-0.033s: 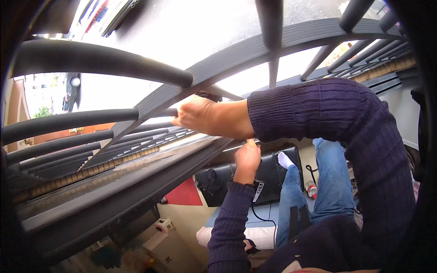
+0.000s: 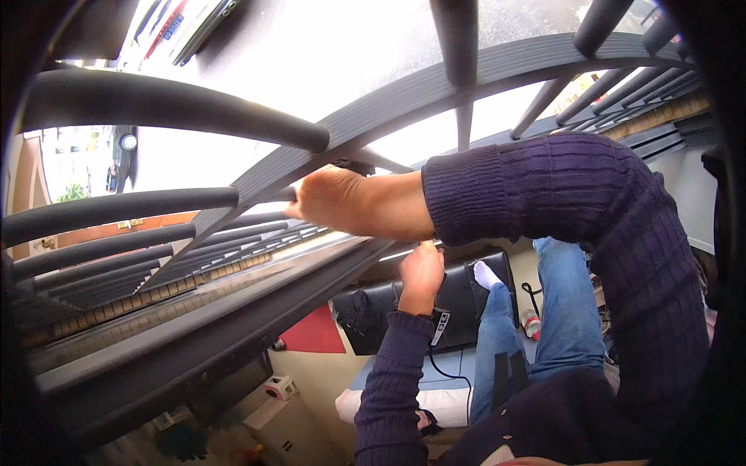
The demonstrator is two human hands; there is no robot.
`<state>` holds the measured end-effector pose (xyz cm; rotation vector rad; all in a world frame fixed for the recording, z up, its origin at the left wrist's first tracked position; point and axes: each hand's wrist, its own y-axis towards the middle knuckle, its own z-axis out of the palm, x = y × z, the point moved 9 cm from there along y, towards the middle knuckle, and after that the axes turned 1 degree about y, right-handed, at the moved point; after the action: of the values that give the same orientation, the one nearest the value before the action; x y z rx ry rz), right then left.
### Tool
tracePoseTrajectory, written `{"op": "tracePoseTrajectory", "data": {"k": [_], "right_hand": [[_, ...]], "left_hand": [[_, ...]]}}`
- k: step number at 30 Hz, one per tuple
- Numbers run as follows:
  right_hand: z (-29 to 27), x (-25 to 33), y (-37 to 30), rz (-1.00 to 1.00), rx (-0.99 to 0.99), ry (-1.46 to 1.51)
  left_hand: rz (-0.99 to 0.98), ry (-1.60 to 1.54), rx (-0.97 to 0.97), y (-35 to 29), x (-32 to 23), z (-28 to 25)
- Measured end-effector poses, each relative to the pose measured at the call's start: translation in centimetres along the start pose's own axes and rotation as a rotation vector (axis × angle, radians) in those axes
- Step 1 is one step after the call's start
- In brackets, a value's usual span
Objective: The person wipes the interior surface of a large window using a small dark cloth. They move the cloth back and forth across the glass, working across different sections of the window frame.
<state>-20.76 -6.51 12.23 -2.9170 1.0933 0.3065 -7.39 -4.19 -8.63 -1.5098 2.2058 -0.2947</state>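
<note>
My right hand reaches across to the left, between the grey metal window bars and the dark window frame. Its fingers are curled, slightly blurred and partly turned away; what they hold cannot be made out. Just past its knuckles shows a small dark thing, partly hidden by the hand and the bars. My left hand is below the right wrist, near the frame's end. It is closed with the thumb pointing up, and whatever it grips is hidden by my right forearm.
Below are a black padded surface with a dark bundle, a power strip with a cord, and a bottle. My jeans-clad legs rest there. Outside the bars, parked cars stand on the pavement.
My right hand has shifted very slightly to the left along the bars. My left hand stays in almost the same place.
</note>
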Motion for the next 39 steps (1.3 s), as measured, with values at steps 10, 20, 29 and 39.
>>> {"op": "tracePoseTrajectory", "data": {"k": [10, 20, 29, 39], "right_hand": [[-8.0, -2.5, -5.6, 0.158, -0.739, 0.241], [-8.6, -2.7, -8.6, -0.024, -0.638, 0.384], [-10.2, -5.5, -8.0, 0.193, -0.309, 1.02], [-12.5, -6.1, -6.8, 0.473, 0.151, 1.103]], "left_hand": [[-0.046, 0.004, 0.021, -0.1, 0.0, -0.4], [-0.12, -0.024, 0.11, -0.2, 0.0, -0.4], [0.188, -0.029, -0.149, -0.5, -0.4, -0.4], [-0.041, -0.277, 0.228, 1.0, 1.9, 3.9]]}}
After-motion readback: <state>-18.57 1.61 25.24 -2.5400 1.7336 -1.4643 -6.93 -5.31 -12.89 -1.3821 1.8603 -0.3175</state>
